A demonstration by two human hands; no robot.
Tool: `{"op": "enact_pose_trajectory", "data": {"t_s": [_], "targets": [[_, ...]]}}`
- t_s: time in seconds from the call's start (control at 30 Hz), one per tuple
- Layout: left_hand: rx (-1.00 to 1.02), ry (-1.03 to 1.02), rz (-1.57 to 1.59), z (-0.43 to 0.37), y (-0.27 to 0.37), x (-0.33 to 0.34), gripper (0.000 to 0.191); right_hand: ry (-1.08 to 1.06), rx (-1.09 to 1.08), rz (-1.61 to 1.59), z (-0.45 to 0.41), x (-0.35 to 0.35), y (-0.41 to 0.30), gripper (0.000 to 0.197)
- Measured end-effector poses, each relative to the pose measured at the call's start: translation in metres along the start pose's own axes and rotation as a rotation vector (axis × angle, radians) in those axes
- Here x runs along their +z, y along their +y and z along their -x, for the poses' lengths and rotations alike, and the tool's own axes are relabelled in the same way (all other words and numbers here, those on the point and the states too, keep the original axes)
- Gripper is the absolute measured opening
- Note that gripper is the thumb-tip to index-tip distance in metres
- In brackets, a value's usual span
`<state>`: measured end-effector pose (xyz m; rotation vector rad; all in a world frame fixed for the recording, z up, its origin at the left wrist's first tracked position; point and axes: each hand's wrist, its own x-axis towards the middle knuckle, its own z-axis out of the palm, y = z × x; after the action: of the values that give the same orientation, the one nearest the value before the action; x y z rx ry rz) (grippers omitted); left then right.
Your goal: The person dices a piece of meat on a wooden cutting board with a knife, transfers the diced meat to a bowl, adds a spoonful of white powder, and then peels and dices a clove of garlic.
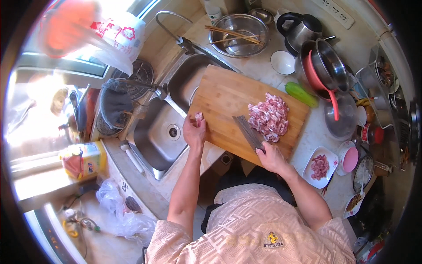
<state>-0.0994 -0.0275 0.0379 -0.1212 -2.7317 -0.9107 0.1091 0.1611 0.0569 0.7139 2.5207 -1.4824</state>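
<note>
A wooden cutting board (227, 89) lies on the counter with its left end over the edge of the sink. Near that end my left hand (194, 130) has a small piece of raw meat (198, 118) between thumb and fingers. My right hand (272, 156) grips a knife, its broad metal blade (247, 131) slanting over the board. Touching or close beside the blade is a heap of chopped raw meat (269, 117). A white dish (311, 175) to the right of my right hand holds more cut meat (319, 167).
Left of the board is a double steel sink (155, 132) with a faucet (161, 90). Beyond the board stand a steel basin (239, 51) with chopsticks, a white bowl (283, 62), a green vegetable (300, 94), stacked pans (331, 66) and a kettle (301, 33). Plastic bags (132, 224) lie at the lower left.
</note>
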Motion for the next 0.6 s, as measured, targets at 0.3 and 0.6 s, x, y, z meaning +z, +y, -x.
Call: {"op": "enact_pose_trajectory", "data": {"t_s": [0.3, 0.6], "targets": [[-0.976, -0.735, 1.271, 0.014, 0.007, 0.024, 0.034, 0.08, 0.032, 0.113, 0.004, -0.029, 0.012, 0.018], [-0.018, -0.485, 0.524, 0.054, 0.019, 0.022, 0.023, -0.096, 0.038, 0.071, 0.022, -0.031, 0.013, 0.038]]}}
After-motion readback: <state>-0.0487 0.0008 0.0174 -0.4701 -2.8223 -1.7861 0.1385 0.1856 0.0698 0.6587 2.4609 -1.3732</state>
